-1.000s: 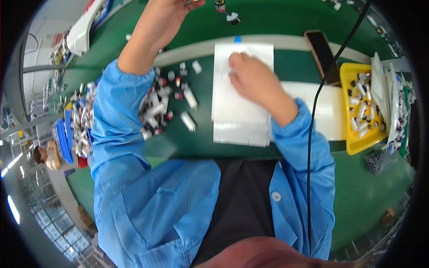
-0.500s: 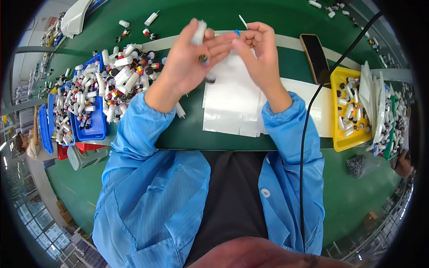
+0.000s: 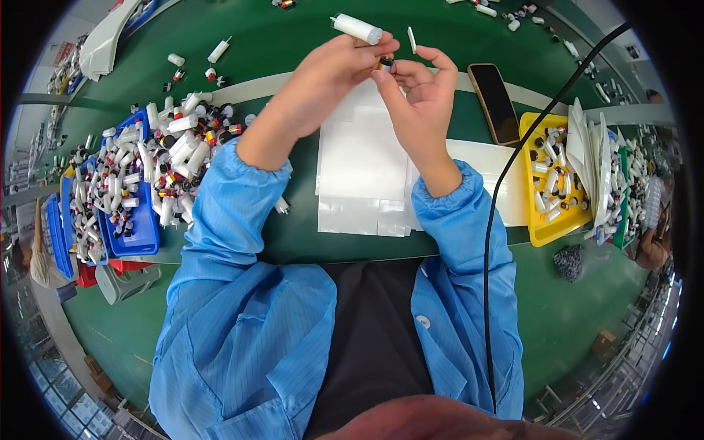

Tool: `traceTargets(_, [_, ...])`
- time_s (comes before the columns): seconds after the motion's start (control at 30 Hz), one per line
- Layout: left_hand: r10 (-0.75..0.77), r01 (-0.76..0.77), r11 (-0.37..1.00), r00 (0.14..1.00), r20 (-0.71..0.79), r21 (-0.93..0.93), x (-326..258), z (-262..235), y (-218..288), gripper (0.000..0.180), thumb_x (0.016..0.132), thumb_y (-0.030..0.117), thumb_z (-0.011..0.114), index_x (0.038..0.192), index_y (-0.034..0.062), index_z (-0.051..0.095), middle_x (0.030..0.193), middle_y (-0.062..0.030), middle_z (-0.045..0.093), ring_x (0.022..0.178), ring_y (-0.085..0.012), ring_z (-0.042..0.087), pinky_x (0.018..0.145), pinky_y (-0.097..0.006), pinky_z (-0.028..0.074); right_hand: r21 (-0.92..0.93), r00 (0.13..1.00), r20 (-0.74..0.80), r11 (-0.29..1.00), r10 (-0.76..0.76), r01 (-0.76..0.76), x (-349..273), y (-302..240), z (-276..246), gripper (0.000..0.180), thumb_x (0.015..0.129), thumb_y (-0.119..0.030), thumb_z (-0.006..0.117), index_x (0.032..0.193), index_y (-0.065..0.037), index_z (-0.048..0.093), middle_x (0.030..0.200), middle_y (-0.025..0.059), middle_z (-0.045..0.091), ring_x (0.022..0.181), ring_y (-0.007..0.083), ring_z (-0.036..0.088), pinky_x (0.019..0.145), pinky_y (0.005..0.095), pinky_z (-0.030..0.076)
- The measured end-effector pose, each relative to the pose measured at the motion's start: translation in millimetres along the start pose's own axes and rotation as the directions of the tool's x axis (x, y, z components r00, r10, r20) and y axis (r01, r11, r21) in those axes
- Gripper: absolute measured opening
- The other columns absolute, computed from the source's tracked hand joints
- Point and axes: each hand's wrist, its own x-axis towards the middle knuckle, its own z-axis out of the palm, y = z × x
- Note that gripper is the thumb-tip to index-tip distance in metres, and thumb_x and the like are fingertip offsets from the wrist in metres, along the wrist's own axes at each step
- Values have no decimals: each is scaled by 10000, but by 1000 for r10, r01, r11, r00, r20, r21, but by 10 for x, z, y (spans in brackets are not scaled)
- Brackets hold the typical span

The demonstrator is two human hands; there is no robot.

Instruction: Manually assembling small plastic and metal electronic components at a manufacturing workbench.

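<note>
In the head view, the left hand (image 3: 330,73) reaches in from the near left, its fingers drawn together around a white cylinder (image 3: 356,28) that juts past their far side. The left thumb is hidden, so its exact hold cannot be told. The right hand (image 3: 422,95) stands to the right with thumb and curled fingers pinching a small dark-ended part (image 3: 385,64). This part sits between the right thumb tip and the left fingertips, just nearer than the cylinder; the fingers cover much of it, and its shape is hard to make out. A thin white stick (image 3: 411,40) rises beyond the right fingers, its lower end concealed.

Below the hands, white sheets (image 3: 363,165) lie on the green table (image 3: 286,246), partly covered by the right forearm. A loose white part (image 3: 282,207) is half hidden by the left sleeve (image 3: 235,198). At left, heaped parts (image 3: 187,150) spread beside a blue tray (image 3: 143,238); at right, a black cable (image 3: 487,293) crosses before the yellow tray (image 3: 561,233).
</note>
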Motion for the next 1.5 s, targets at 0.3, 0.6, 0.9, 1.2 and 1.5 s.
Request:
traceTargets(0.3, [53, -49, 901, 999, 3, 432, -15, -112, 27, 416, 938, 25, 654, 1339, -37, 565, 1218, -145, 676, 1113, -208, 664, 969, -334, 529, -469, 988, 104, 871, -113, 149, -13, -187, 7, 558, 829, -77, 768, 1277, -4, 445, 1011, 91, 694, 772, 117, 646, 731, 285, 549])
traceTargets(0.6, [58, -25, 950, 994, -98, 312, 1, -79, 70, 345, 979, 48, 607, 1309, -51, 583, 1236, -147, 670, 1124, -193, 661, 981, -318, 539, -126, 987, 26, 979, -158, 160, 81, -112, -91, 380, 873, -31, 737, 1190, -7, 529, 1014, 90, 638, 838, 117, 617, 812, 263, 519])
traceTargets(0.9, [-1, -6, 982, 999, 37, 188, -1, -7, 144, 276, 993, 3, 580, 1263, -51, 578, 1107, -85, 662, 958, -120, 642, 856, -253, 526, 378, 886, 313, 811, 341, -446, 244, -308, -331, 135, 941, -73, 670, 1042, 16, 673, 898, 80, 687, 771, 131, 631, 745, 272, 505])
traceTargets(1.2, [5, -3, 979, 1000, -12, 203, 24, -28, 36, 301, 995, 27, 604, 1281, -64, 576, 1110, -76, 680, 1010, -123, 654, 885, -265, 538, 178, 944, 114, 928, 310, -327, 149, -274, -144, 148, 925, -78, 704, 1031, 20, 671, 898, 66, 705, 770, 100, 648, 719, 222, 519])
traceTargets(1.5, [97, -106, 894, 994, 43, 434, -30, -132, 21, 376, 980, 39, 588, 1346, -46, 572, 1287, -123, 653, 1135, -191, 655, 1021, -324, 517, 37, 981, 31, 981, 191, -192, 82, -280, -83, 139, 920, -46, 713, 1024, 22, 651, 918, 64, 704, 792, 76, 657, 695, 197, 529])
